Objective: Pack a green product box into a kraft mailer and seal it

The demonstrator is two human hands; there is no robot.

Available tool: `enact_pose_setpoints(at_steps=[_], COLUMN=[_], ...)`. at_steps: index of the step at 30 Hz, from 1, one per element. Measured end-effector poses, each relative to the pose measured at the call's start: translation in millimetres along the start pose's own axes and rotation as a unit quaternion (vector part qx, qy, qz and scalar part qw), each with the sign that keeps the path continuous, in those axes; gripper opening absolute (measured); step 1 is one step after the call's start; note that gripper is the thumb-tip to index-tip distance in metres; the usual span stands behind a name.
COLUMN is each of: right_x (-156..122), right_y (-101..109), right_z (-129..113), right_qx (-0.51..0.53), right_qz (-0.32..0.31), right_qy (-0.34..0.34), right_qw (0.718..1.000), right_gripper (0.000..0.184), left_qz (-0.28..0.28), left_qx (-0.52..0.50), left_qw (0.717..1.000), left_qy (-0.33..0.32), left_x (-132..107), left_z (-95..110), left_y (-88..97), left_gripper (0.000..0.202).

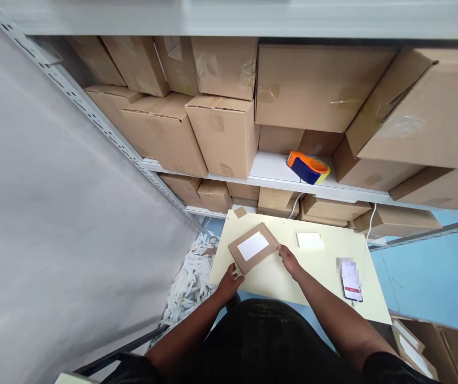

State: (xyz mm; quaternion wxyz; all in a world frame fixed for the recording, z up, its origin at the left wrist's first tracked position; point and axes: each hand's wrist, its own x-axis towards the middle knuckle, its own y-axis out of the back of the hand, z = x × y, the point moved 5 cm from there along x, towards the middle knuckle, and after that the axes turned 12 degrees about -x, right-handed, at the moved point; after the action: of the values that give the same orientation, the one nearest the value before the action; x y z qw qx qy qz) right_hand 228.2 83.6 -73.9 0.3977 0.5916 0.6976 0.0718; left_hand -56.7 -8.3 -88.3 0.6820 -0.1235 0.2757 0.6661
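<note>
A flat brown cardboard box [236,255] lies at an angle on the pale yellow table, with a white label [253,246] on its upper face. My left hand [230,281] is at the box's near left corner, fingers curled and thumb against the edge. At the right corner, my right hand [288,259] pinches the box between thumb and fingers. The undersides of the fingers are hidden. To the right of the box are a small stack of white labels [309,240] and a phone [351,280] with its screen lit.
Shelves behind the table [292,282] hold several cardboard boxes [223,138]. An orange and blue tape dispenser [307,167] sits on the middle shelf. White paper strips [191,282] heap on the floor at left. White cables [368,232] hang near the table. An open carton [436,341] stands at lower right.
</note>
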Motion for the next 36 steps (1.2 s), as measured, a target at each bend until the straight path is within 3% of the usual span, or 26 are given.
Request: enact_pose_setpoints(at_steps=[2, 9, 13, 17, 21, 25, 28, 33, 36], right_x=[-7.6, -68.1, -84.5, -94.0, -98.4, -80.3, -65.3, -66.6, -81.5], right_y=[-0.4, -14.2, -32.1, -24.0, 2.2, 17.8, 21.3, 21.1, 21.2], right_z=[9.5, 68.9, 87.5, 81.5, 61.1, 39.0, 29.3, 36.2, 45.5], right_qx=[0.01, 0.034, 0.1, 0.123, 0.126, 0.098, 0.055, 0.09, 0.136], right_qz=[-0.003, -0.02, -0.03, 0.0, 0.05, 0.116, 0.155, 0.139, 0.152], right_qy=[0.003, -0.019, -0.062, -0.048, -0.01, -0.002, 0.007, -0.052, -0.102], right_qw=[1.0, 0.999, 0.993, 0.991, 0.991, 0.988, 0.986, 0.985, 0.974], right_gripper=[0.061, 0.055, 0.063, 0.067, 0.068, 0.067, 0.063, 0.06, 0.06], left_qz=[-0.029, -0.035, -0.05, -0.054, -0.068, -0.071, -0.044, -0.035, -0.023], left_qx=[-0.041, -0.036, 0.021, 0.043, -0.004, -0.024, -0.018, 0.06, 0.163], left_qw=[0.999, 0.996, 0.997, 0.995, 0.989, 0.983, 0.985, 0.985, 0.958], left_qy=[0.003, -0.079, -0.049, -0.07, -0.132, -0.169, -0.168, -0.16, -0.234], left_x=[5.1, 13.5, 7.9, -1.2, -5.8, -0.6, 4.7, 8.7, 13.0], left_z=[0.5, 12.4, 2.5, 7.0, 35.5, 69.5, 82.3, 87.0, 109.4], left_y=[-9.5, -15.1, -18.6, -8.2, 5.4, 2.4, -1.7, 11.9, 28.1], left_gripper=[0.062, 0.07, 0.075, 0.065, 0.059, 0.056, 0.049, 0.02, 0.011])
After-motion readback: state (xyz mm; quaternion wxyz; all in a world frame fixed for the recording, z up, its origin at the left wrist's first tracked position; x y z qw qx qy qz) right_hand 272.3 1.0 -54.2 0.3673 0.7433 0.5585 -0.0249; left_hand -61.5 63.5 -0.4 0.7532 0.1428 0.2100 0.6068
